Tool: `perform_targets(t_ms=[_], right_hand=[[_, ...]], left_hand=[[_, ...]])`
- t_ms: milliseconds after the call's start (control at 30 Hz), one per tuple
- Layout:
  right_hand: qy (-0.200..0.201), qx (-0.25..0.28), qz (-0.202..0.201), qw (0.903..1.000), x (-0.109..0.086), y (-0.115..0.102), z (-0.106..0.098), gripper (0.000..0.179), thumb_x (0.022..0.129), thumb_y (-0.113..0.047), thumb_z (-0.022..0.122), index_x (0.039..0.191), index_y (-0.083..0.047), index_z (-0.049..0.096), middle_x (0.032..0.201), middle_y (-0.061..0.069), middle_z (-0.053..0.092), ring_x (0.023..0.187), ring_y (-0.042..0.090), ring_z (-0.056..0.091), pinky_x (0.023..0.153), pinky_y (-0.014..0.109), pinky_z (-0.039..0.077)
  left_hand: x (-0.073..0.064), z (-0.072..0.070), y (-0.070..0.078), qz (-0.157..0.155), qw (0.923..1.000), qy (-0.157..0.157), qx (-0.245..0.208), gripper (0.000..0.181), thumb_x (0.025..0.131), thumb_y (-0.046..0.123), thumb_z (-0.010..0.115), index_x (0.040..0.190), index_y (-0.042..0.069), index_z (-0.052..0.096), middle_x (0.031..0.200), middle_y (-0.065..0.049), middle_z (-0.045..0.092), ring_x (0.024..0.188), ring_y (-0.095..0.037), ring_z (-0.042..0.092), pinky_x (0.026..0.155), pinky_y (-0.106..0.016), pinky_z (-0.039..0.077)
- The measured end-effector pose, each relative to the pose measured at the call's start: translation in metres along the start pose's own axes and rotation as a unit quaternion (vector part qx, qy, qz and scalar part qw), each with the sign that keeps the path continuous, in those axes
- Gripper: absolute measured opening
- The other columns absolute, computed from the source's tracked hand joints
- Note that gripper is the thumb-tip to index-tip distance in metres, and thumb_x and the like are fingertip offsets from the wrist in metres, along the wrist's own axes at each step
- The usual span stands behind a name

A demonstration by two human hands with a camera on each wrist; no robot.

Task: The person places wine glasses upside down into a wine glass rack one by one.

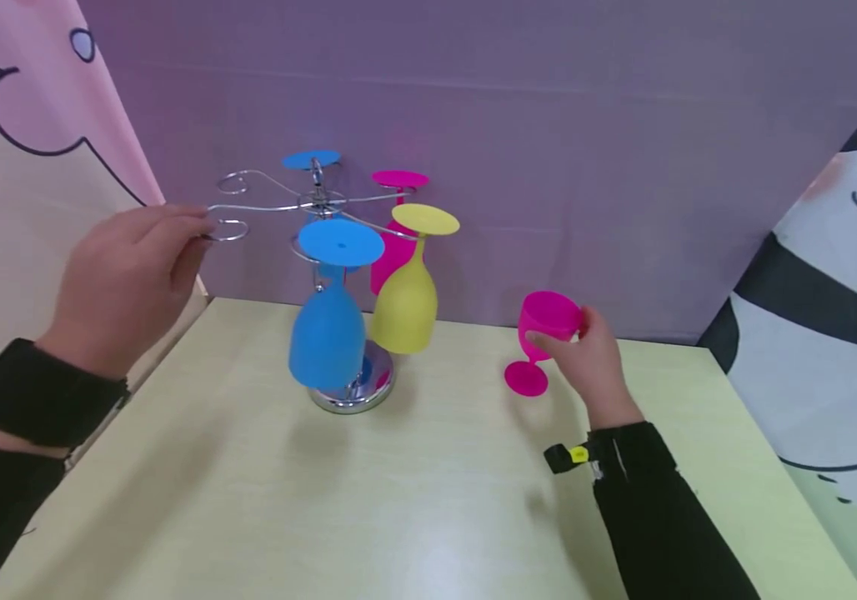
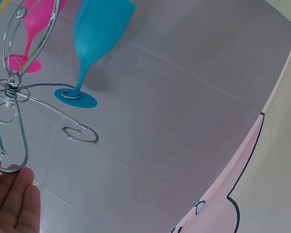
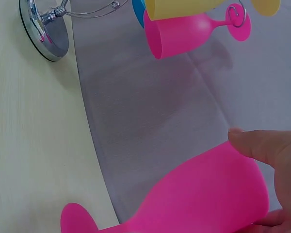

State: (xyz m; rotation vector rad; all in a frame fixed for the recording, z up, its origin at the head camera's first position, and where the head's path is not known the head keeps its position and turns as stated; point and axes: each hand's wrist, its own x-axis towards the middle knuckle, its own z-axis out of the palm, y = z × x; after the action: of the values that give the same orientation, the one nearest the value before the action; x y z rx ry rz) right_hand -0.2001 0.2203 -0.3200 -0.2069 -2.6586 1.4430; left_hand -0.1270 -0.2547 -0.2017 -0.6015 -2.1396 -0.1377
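Observation:
My left hand (image 1: 132,279) pinches the curled end of one arm of a chrome goblet rack (image 1: 321,200); in the left wrist view, the fingers (image 2: 23,196) meet that wire. Upside down from the rack hang a front blue goblet (image 1: 329,333), a yellow goblet (image 1: 408,308), a pink goblet (image 1: 391,262) and another blue goblet (image 2: 99,34) behind. Off to the right, my right hand (image 1: 593,367) holds a second pink goblet (image 3: 208,194) by its bowl near the rim, thumb on one side. This goblet is roughly upright, foot downward, apart from the rack.
The rack's round chrome base (image 1: 353,396) stands on a pale wooden table (image 1: 368,500). A purple-grey cloth backdrop (image 1: 623,167) rises behind the table's far edge. Bare wire hooks (image 2: 82,136) extend from the rack on the left side.

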Motion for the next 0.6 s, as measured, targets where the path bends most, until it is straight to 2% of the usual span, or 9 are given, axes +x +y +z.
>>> perform_targets(t_ms=[133, 300, 600], right_hand=[[0.010, 0.026, 0.012, 0.9995, 0.006, 0.004, 0.003, 0.105, 0.077, -0.049, 0.079, 0.154, -0.006, 0.021, 0.149, 0.016, 0.038, 0.132, 0.036, 0.040, 0.104, 0.050, 0.045], [0.019, 0.055, 0.031, 0.9978, 0.010, 0.007, 0.005, 0.103, 0.077, -0.049, 0.079, 0.154, -0.010, 0.024, 0.147, 0.012, 0.040, 0.131, 0.032, 0.041, 0.105, 0.046, 0.045], [0.031, 0.051, 0.040, 0.9974, 0.011, 0.012, 0.006, 0.104, 0.076, -0.053, 0.078, 0.154, -0.012, 0.024, 0.148, 0.011, 0.039, 0.131, 0.031, 0.041, 0.105, 0.044, 0.046]], left_hand=[[0.001, 0.000, 0.001, 0.001, 1.0000, -0.002, -0.001, 0.030, 0.083, -0.003, 0.073, 0.112, -0.005, 0.067, 0.105, -0.022, 0.069, 0.093, -0.038, 0.065, 0.080, -0.056, 0.055], [0.002, 0.001, 0.003, 0.003, 1.0000, -0.002, -0.001, 0.030, 0.083, -0.003, 0.073, 0.112, -0.005, 0.067, 0.106, -0.023, 0.069, 0.095, -0.039, 0.065, 0.081, -0.056, 0.055], [0.004, 0.003, 0.006, 0.003, 1.0000, -0.006, -0.001, 0.030, 0.083, -0.002, 0.072, 0.113, -0.005, 0.066, 0.107, -0.022, 0.069, 0.095, -0.038, 0.065, 0.081, -0.055, 0.055]])
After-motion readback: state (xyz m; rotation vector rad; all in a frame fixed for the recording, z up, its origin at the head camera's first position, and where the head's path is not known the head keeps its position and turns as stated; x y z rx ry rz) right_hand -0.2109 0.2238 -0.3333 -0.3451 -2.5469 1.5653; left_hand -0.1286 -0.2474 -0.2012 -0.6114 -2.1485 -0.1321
